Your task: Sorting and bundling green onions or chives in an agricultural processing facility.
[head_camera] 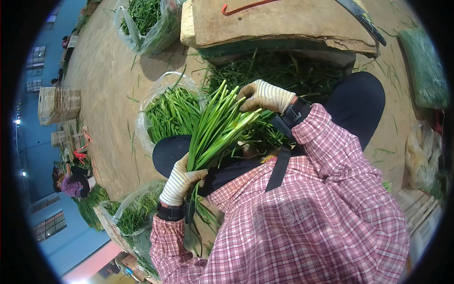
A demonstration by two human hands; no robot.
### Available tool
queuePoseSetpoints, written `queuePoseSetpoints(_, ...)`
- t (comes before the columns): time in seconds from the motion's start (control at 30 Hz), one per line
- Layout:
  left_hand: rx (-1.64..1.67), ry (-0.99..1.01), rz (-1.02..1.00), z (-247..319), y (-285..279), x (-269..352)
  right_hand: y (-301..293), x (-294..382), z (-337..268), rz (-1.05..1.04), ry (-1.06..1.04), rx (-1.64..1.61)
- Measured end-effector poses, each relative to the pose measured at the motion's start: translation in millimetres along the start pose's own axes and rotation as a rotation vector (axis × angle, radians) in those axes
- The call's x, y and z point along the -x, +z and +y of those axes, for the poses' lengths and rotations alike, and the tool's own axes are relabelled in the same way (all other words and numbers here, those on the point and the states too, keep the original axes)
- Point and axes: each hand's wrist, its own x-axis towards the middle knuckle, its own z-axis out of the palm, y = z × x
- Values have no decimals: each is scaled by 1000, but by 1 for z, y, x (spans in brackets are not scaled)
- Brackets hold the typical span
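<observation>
A bunch of garlic chives (216,135) slants up over my lap, its pale stem ends pointing away from me. My left hand (182,181), in a striped knit work glove, is closed around its lower leafy part. At the stem ends, my right hand (266,96), gloved alike, has its curled fingertips pinched on the stalks; the exact stalks are hidden by the fingers. Beyond my left knee stands a clear plastic bag (142,122) filled with chives (173,113). A heap of loose, darker greens (276,71) lies between my legs, below a wooden board.
The worn wooden board (283,21) bears a red hooked tool (244,6) and a dark-handled blade (365,21). Other bags of greens stand at the far side (156,39) and lower left (134,216). A wrapped green bundle (425,67) lies right. Another person (74,181) sits far left.
</observation>
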Motion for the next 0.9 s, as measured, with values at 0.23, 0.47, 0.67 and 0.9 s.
queuePoseSetpoints(0.23, 389, -74, 12, 3, 7, 14, -54, -4, 12, 886, -115, 115)
queuePoseSetpoints(0.47, 365, -37, 1, 1, 13, 6, 14, 8, -38, 449, -156, 794)
queuePoseSetpoints(0.67, 370, -37, -8, -2, 14, 9, 14, 3, -35, 291, -196, 1029)
queuePoseSetpoints(0.9, 432, -20, 7, 0, 22, 5, 37, -4, -44, 359, -103, 888)
